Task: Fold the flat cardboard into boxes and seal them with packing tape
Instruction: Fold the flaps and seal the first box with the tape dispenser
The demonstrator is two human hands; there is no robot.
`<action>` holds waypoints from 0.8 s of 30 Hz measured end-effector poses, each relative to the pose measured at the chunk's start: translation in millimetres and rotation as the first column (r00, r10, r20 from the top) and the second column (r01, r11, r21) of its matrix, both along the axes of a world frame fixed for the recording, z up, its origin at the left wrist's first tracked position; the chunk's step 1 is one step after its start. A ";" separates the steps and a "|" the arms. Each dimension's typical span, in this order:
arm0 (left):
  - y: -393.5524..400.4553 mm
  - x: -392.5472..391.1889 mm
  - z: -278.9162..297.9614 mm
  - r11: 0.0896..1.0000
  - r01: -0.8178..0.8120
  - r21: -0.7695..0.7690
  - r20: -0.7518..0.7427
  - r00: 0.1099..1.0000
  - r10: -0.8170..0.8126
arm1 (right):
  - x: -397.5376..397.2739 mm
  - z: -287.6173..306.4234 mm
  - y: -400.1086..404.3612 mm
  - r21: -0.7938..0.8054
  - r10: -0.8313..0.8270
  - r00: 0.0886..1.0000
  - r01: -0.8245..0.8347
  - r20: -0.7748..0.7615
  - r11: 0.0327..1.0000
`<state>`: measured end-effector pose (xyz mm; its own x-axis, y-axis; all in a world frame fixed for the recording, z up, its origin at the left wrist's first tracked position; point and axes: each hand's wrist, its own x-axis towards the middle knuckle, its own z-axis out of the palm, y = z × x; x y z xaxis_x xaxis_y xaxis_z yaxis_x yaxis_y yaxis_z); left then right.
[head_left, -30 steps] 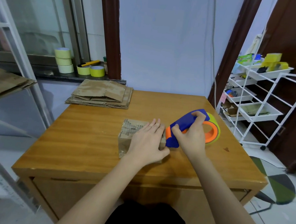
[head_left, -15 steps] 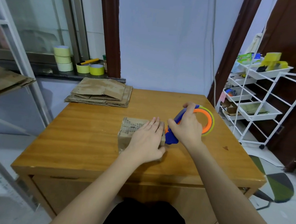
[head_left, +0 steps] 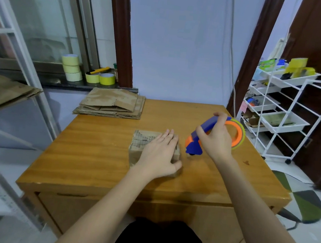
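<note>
Now we see the left hand [head_left: 159, 155] flat, fingers straight, pressing the small cardboard box [head_left: 143, 146] mid-table [head_left: 93, 153]. Right hand [head_left: 216, 141] curls round the blue-orange tape dispenser [head_left: 203, 137], just beside the box.

No text, label, brand or number can be read anywhere in the head view. The small cardboard box [head_left: 143, 145] on the wooden table [head_left: 96, 154] carries rows of dark printed marks on its top face, but they are too blurred to make out as letters or figures. The packets on the white wire rack [head_left: 288, 107] to the right of the table show patches of colour only, with no legible wording.
</note>
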<state>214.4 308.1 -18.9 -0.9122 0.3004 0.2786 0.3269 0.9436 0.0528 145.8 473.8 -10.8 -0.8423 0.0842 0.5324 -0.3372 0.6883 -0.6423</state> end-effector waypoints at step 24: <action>3.2 1.8 1.2 0.999 -0.038 -0.016 -0.010 0.999 0.038 | -2.1 -44.7 27.4 -0.052 0.308 0.951 -0.308 -0.002 0.950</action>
<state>216.2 311.3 -17.7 -0.9204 0.2698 0.2829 0.2909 0.9561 0.0344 143.7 501.2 -55.5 -0.8347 -0.1530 0.5290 -0.5237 0.5178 -0.6765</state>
